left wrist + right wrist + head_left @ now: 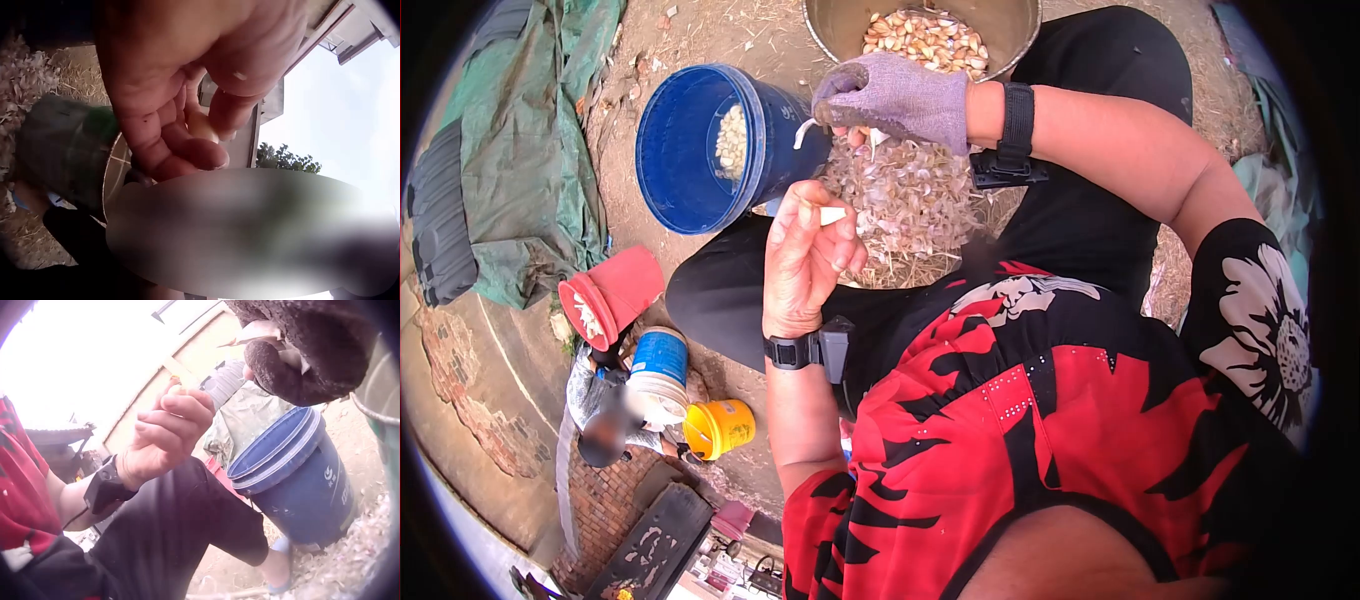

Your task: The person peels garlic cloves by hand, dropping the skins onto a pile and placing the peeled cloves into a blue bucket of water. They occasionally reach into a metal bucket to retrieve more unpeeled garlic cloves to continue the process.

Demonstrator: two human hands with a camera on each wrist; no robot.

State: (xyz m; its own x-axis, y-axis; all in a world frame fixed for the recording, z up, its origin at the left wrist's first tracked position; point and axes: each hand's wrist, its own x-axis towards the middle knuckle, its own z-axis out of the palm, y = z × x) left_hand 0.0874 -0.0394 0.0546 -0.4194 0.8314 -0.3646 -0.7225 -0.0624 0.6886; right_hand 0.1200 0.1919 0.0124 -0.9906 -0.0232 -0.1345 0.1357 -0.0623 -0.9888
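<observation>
The bare left hand (810, 250) pinches a pale peeled garlic clove (831, 215) between thumb and fingers; the left wrist view shows the clove (203, 127) partly covered by fingertips. Above it in the head view, the gloved right hand (895, 95) has curled fingers round whitish papery garlic skin (803, 132), also visible as skin (259, 332) at the glove (300, 356) in the right wrist view. Whether a clove is inside the glove's grip I cannot tell. The hands are apart, over and beside a heap of loose skins (900, 205).
A blue bucket (775, 130) with peeled cloves (731, 140) stands left of the glove. A metal pot (825, 35) holds unpeeled cloves (925, 42). Red (635, 285) and yellow (730, 425) buckets stand near another person (590, 390). The wearer's bent legs flank the heap.
</observation>
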